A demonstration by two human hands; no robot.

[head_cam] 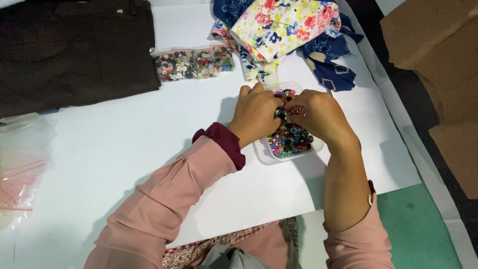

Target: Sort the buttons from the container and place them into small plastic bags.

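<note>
A clear plastic tray (263, 153) full of small coloured beads or gems (291, 139) lies on the white table. My left hand (256, 112) and my right hand (321, 112) hover together over its far half, fingertips pinched close where they meet. Something small sits between the fingertips, but I cannot make out what it is. Both hands hide the tray's far end.
A clear zip bag of mixed buttons (193, 63) lies at the back. Dark brown cloth (69, 50) covers the back left. Floral and blue fabric scraps (289, 30) are piled behind the tray. Empty plastic bags (20, 169) lie at left, brown cardboard (438, 60) at right.
</note>
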